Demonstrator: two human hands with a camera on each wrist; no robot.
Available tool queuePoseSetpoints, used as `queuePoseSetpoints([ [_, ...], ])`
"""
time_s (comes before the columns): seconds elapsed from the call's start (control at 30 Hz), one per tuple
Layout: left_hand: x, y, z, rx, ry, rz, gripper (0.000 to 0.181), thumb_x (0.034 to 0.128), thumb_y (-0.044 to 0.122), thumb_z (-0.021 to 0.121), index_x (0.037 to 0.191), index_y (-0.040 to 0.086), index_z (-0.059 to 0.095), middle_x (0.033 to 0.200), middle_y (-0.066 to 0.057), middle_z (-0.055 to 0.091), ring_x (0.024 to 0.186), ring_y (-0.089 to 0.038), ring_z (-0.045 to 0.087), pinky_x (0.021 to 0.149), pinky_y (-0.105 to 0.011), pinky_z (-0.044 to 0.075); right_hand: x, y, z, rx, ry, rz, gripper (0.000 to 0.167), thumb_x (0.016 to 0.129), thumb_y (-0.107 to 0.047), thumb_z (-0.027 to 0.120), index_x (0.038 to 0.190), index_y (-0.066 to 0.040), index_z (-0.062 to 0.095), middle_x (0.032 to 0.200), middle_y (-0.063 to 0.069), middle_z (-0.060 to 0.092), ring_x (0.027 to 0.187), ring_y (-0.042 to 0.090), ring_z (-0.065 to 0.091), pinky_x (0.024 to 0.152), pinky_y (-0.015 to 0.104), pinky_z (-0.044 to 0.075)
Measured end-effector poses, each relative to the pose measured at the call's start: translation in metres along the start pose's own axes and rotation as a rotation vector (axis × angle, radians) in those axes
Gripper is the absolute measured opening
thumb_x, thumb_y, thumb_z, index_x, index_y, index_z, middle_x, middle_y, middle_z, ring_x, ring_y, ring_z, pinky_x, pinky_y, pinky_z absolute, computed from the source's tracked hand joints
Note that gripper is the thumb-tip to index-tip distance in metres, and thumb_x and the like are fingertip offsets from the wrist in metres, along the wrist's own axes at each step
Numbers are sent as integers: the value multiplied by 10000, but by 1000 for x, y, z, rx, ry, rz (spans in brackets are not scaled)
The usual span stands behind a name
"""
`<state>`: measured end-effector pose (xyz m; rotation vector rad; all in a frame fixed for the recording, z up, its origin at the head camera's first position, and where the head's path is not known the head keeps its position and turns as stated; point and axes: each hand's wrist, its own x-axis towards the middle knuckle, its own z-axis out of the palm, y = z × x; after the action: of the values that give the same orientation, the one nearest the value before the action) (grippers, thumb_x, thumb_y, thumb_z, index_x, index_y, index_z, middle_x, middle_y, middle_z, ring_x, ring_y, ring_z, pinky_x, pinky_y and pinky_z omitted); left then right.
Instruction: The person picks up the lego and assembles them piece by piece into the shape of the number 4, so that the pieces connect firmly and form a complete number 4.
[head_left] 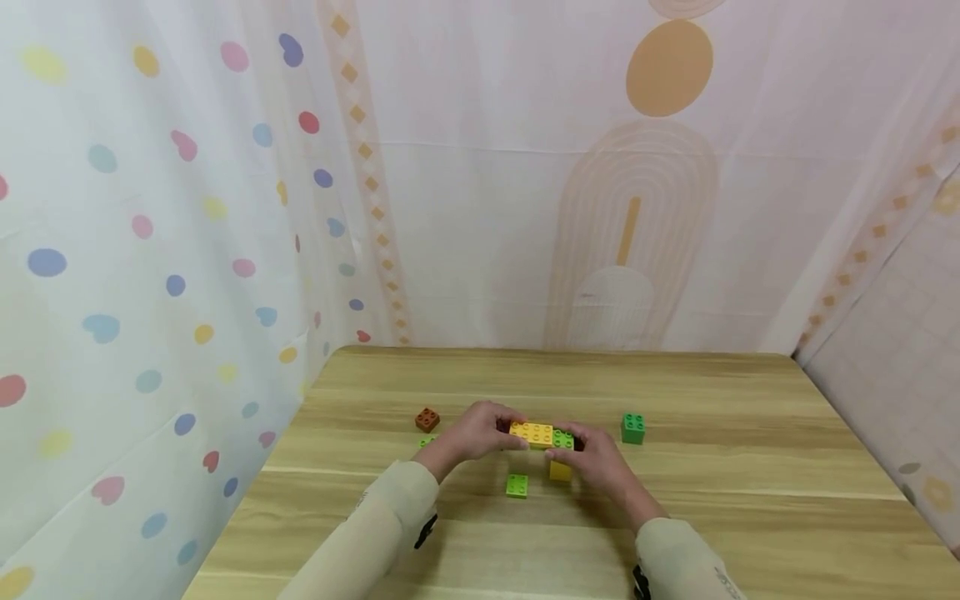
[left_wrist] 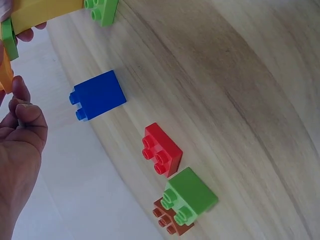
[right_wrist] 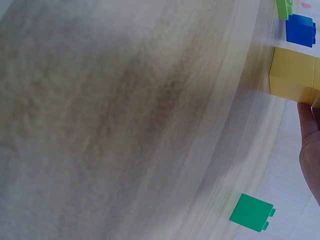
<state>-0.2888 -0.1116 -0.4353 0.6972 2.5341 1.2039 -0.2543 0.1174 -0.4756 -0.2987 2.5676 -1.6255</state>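
We curl the fingers of our left hand and right hand round opposite ends of a yellow-and-green brick stack; below the fingers lies a lime brick, right of them a dark-green block.

Bare hands, long cream sleeves, small dark lettering, black fittings at wrists

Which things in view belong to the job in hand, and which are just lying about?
In the job, judging by the grip:
left hand
right hand
yellow rectangular plastic brick
light-green studded plastic brick
yellow plastic block beneath it

Lying about:
brown plastic brick
light-green plastic brick near it
blue plastic brick
red plastic brick
emerald plastic brick
light-green plastic brick nearest the person
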Motion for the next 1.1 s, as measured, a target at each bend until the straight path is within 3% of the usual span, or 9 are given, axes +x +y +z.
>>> queuePoseSetpoints([
  [0.3, -3, -2, 3, 41, 5, 23, 338, 892, 241, 767, 1191, 96, 701, 915, 39, 636, 792, -130, 545, 686, -289, 480, 1, 2, 0, 17, -7, -1, 411, 880, -257, 770, 1258, -121, 682, 1093, 31, 667, 906, 175, 570, 789, 341, 498],
  [0.57, -9, -7, 4, 46, 4, 0, 722, 883, 347, 768, 1474, 69, 459, 990, 26, 604, 860, -125, 550, 774, -314, 484, 2, 4, 0, 6, -15, -3, 408, 880, -274, 768, 1253, -130, 686, 1087, 16, 671, 901, 165, 573, 784, 337, 495],
  [0.77, -13, -10, -5, -11, 48, 26, 683, 887, 289, 770, 1452, 41, 476, 1052, -19, 597, 922, -158, 561, 803, -345, 490, 2, 1, -1, -1, -12, 11, 404, 879, -271, 771, 1250, -133, 690, 1071, 12, 672, 886, 166, 567, 773, 330, 487],
  [1.1, -22, -21, -24, -56, 136, -60, 555, 901, 326, 749, 1393, 142, 570, 1091, -51, 630, 975, -189, 562, 820, -381, 487, 2, 3, 1, 0, 0, 44, 410, 874, -276, 774, 1254, -149, 689, 1049, 1, 671, 869, 163, 553, 745, 317, 476],
])
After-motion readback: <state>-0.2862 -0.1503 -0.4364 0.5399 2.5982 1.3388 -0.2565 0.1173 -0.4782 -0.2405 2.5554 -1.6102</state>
